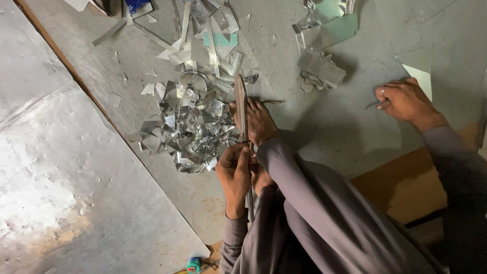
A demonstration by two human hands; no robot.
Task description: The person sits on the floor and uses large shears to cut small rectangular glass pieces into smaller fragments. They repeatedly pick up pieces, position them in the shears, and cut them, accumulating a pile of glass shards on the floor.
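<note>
No signs, screens or clear labels seen. Closest to packaging: small bottle [194,264] at bottom edge, centre-left, green body w/ pale cap, partly cut off by frame, too small to tell any label. Blue item [135,5] at top edge, left of centre, half hidden under metal scraps; could be a pack or wrapper, can't tell. Teal-green patches [221,39] on sheet pieces near top centre, plus paler green face [339,29] on bent sheet at top right; flat colour only, prob. coating or film rather than stuck-on labels. No print legible anywhere.
</note>
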